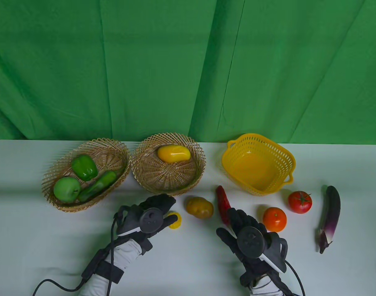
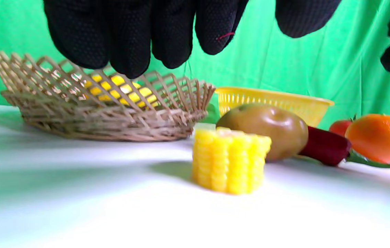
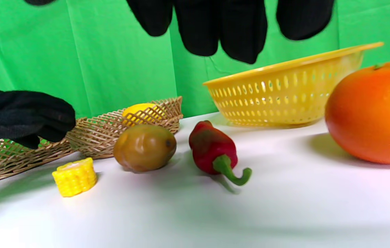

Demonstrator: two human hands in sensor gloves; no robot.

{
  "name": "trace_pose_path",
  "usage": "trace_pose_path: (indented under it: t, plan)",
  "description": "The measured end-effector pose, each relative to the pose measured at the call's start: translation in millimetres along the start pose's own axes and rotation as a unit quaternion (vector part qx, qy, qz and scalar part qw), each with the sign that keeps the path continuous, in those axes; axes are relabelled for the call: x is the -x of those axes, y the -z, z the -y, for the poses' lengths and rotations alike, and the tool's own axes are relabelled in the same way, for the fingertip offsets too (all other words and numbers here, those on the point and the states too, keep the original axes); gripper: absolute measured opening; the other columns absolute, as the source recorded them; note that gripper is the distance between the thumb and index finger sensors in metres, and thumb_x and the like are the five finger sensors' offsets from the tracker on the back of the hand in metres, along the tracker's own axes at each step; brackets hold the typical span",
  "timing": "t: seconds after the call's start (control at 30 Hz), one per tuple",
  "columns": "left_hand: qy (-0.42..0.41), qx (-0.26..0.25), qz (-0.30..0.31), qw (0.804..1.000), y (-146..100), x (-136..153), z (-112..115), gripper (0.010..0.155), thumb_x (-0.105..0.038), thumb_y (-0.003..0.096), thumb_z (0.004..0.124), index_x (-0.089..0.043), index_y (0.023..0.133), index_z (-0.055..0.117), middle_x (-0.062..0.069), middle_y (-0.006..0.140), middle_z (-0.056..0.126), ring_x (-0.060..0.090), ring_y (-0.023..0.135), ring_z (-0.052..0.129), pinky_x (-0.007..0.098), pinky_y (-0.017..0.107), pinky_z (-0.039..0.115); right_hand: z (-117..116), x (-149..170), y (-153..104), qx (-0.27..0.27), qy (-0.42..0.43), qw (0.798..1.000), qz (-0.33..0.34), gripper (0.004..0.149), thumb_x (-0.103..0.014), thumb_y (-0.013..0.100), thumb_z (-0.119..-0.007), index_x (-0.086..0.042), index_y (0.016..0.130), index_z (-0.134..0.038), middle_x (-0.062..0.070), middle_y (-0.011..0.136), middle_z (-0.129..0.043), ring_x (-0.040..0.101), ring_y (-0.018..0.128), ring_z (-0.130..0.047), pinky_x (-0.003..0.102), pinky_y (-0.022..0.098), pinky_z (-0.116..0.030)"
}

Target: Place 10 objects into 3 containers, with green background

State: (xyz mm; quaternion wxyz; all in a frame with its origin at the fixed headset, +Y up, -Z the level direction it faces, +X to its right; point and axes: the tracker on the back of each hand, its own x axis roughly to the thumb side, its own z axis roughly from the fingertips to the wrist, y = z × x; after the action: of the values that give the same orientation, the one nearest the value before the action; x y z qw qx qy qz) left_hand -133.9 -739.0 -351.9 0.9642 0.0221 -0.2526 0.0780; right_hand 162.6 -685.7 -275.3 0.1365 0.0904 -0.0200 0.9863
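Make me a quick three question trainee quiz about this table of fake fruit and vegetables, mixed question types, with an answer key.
1. True or false: the yellow plastic basket holds a tomato.
2. How many items lie in the left wicker basket?
3. Which item is nearest the left hand? A) corn piece B) eggplant C) orange

Key: 1 false, it holds nothing; 2 three; 3 A.

Quick count: 3 containers total, 2 wicker baskets [image 1: 67, 172] [image 1: 168, 165] plus 1 yellow plastic basket [image 1: 258, 163]. 10 food items: 1 green bell pepper [image 1: 84, 167], 1 green apple [image 1: 67, 189], 1 green chili [image 1: 97, 186], 1 yellow mango [image 1: 173, 153], 1 corn chunk [image 2: 229, 160], 1 potato [image 1: 199, 207], 1 red chili [image 1: 222, 203], 1 orange [image 1: 274, 219], 1 tomato [image 1: 300, 202], 1 eggplant [image 1: 329, 215]. 2 gloved hands [image 1: 151, 215] [image 1: 252, 240].
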Motion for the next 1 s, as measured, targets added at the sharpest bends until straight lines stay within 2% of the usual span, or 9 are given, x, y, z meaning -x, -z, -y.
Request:
trace_pose_path:
  t: [0.4,0.73,1.0]
  plan:
    - [0.032,0.094,0.011,0.995,11.0,-10.7,35.6,0.073,-0.063,0.0531,0.067,-0.024,0.114,0.054,0.017,0.114,0.068,0.043,0.098,0.081,0.058,0.062,0.074,0.0,0.5,0.2,-0.001,0.000,1.000,-0.001,0.078,-0.067,0.056,-0.051,-0.019,0.117,-0.046,0.021,0.118,-0.059,0.052,0.100,-0.064,0.073,0.071,-0.052]
    - [0.080,0.096,0.015,0.992,22.6,-15.7,39.0,0.068,-0.056,0.0512,0.076,-0.025,0.108,0.053,0.009,0.105,0.079,0.029,0.088,0.094,0.045,0.058,0.082,0.0,1.2,0.6,0.000,0.000,1.000,-0.002,0.078,-0.067,0.056,-0.051,-0.019,0.117,-0.046,0.021,0.118,-0.059,0.052,0.101,-0.064,0.073,0.071,-0.052]
    - [0.055,0.094,0.019,0.994,24.6,-12.9,38.8,0.069,-0.056,0.0499,0.076,-0.023,0.107,0.056,0.008,0.100,0.083,0.026,0.081,0.097,0.042,0.056,0.083,-0.2,1.6,0.9,0.000,0.001,1.000,-0.002,0.078,-0.067,0.056,-0.051,-0.019,0.117,-0.046,0.021,0.118,-0.059,0.053,0.100,-0.064,0.073,0.071,-0.052]
